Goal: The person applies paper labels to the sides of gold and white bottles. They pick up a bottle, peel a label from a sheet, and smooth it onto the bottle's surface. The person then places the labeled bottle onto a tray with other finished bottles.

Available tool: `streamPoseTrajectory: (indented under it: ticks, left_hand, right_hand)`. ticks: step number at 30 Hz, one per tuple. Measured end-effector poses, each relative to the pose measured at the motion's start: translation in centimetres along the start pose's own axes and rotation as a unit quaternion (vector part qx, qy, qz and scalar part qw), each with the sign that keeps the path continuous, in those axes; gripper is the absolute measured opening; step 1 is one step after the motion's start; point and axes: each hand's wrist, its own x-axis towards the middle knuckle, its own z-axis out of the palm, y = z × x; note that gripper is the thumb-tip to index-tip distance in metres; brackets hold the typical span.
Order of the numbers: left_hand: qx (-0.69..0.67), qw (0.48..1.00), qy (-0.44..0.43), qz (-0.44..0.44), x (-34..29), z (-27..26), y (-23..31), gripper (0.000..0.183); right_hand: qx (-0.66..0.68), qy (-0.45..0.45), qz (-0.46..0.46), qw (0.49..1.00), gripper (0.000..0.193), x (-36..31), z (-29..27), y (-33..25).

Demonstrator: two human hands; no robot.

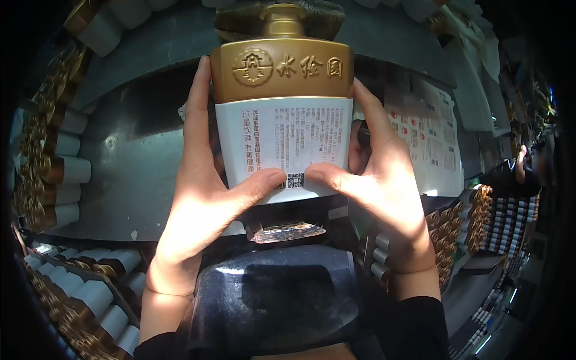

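Note:
Between both hands I hold a flat-sided bottle [282, 144], upright in the picture, with a gold neck and shoulder and a white lower body. A printed label with small text and a square code covers its white face. My left hand [207, 162] grips its left side, the thumb pressed on the lower label. Gripping the right side, my right hand [375, 159] rests its thumb near the code. The fingertips behind the bottle are hidden. A sheet of printed labels [420, 138] lies to the right of my right hand.
Under the bottle is a dark metal worktable [132, 180]. Similar white and gold bottles [63, 174] line its left edge, and more [96, 294] stand at lower left. Rows of them [462, 222] fill the right. A dark padded surface [276, 294] lies below my hands.

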Motion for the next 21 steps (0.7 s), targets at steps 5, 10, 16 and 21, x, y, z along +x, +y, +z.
streamPoseTrajectory:
  ticks: [5,10,16,21]
  left_hand:
    - [-0.042,0.999,-0.012,-0.008,0.1,-0.1,0.0,0.12]
    - [-0.038,0.999,0.004,-0.002,0.1,-0.3,0.2,0.111]
    - [0.022,0.998,0.034,0.053,1.5,0.6,0.6,0.085]
    - [0.0,0.997,0.047,0.054,1.6,0.7,0.3,0.076]
  right_hand:
    - [-0.004,-0.02,0.006,1.0,0.102,0.2,-0.1,0.1]
    - [0.094,-0.04,0.002,0.995,0.094,0.6,-1.1,0.7]
    - [0.004,0.042,-0.015,0.999,0.076,1.9,-0.6,-0.9]
    - [0.052,0.068,-0.019,0.996,0.075,2.2,0.2,0.1]
